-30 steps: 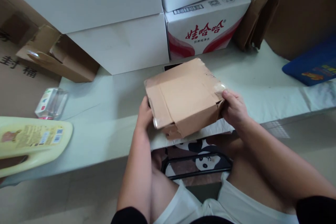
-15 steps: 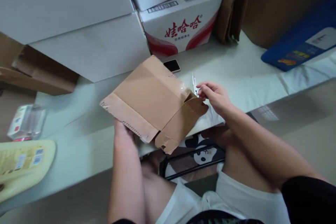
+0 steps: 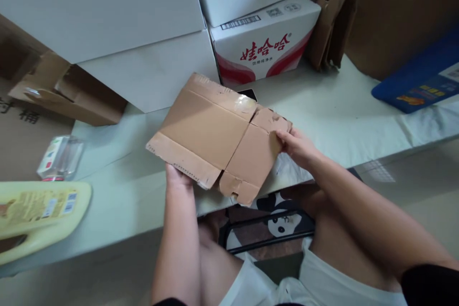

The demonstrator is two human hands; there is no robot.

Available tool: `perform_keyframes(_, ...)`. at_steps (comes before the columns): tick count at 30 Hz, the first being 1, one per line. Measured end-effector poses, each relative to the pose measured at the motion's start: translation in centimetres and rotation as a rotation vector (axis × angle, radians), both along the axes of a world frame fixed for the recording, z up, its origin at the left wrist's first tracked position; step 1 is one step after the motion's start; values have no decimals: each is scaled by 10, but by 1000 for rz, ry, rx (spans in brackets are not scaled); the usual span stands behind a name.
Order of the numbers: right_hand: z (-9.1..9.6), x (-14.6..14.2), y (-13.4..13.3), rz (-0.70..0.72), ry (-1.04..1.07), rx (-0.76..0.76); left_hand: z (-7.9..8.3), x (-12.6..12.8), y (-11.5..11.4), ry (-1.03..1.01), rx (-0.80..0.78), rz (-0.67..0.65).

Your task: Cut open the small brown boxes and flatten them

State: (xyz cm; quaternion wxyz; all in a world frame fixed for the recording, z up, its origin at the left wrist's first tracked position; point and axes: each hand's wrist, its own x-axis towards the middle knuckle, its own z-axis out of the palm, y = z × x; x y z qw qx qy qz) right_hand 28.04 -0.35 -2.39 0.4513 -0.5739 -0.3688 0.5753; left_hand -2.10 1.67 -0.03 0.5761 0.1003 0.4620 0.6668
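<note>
Currently the cardboard box (image 3: 211,138) is nearly flat and held above the near edge of the bench (image 3: 340,105). The left hand (image 3: 177,179) grips its near edge from below, and the right hand (image 3: 297,146) is pinched on the right flap. Flattening appears largely complete; only the small near flaps are bent. A phone (image 3: 248,92) lies just beyond the box.

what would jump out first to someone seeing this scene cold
The flattened cardboard box at the centre draws the eye first. It is held over the near edge of the pale table, with the left hand under its near side and the right hand gripping its right flap. Behind it stands a white carton with red lettering, and a pale yellow jug lies at the table's far left.
</note>
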Motion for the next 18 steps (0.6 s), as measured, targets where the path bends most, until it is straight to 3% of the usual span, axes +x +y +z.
perform_keyframes(2,2,-4,-2,40,57,-27,4,0,-1,-10,34,19)
perform_keyframes(5,4,-7,-3,-7,34,-57,7,0,-1,-10,96,36)
perform_keyframes(9,8,-15,-10,-82,73,-33,0,-4,-1,5,-69,1)
perform_keyframes(11,13,-22,-16,-9,116,-33,-4,-5,-1,-7,-114,-9)
perform_keyframes(15,28,-30,-35,366,-1,-134,-9,-1,0,-40,-70,-80)
perform_keyframes(17,33,-20,-48,360,-36,-177,-9,1,1,-54,-43,-127)
perform_keyframes(18,34,-9,-55,281,-57,-190,-8,1,1,-66,-23,-150)
